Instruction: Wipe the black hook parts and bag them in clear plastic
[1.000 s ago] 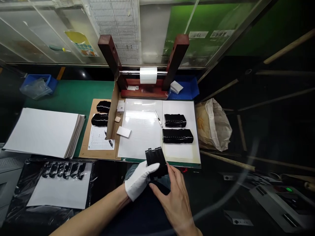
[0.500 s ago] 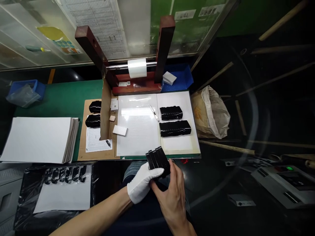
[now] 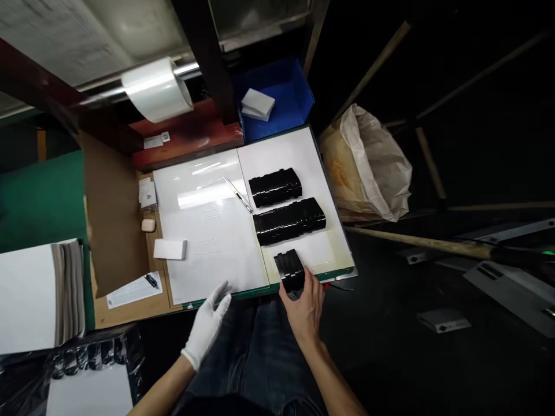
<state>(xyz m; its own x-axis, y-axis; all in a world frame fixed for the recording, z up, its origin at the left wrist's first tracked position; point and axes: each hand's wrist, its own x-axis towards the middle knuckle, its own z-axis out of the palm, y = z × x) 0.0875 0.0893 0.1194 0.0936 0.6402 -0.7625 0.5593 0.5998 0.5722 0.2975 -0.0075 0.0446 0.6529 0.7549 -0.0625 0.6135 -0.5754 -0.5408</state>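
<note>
A short stack of glossy black plastic parts (image 3: 289, 269) is gripped by my bare right hand (image 3: 304, 306), at the front right edge of the work surface. Two longer rows of the same black parts lie behind it: one row (image 3: 289, 221) just beyond, another row (image 3: 276, 187) farther back. My left hand (image 3: 208, 323), in a white glove, is held off the front edge with fingers apart and nothing in it. A slim metal craft knife (image 3: 237, 195) rests on the white sheet (image 3: 217, 231), left of the rows. Near the sheet's left edge is a white foam block (image 3: 170, 249).
A roll of clear film (image 3: 156, 89) hangs on a rod at the back. A blue bin (image 3: 284, 98) holds white pads. Right of the table stands an open paper sack (image 3: 373, 162). A cardboard divider (image 3: 113, 214) and a paper stack (image 3: 30, 294) are at left.
My right hand has carried the black stack from over my lap to the right front of the surface. My gloved left hand has let go and moved left. The view has turned right.
</note>
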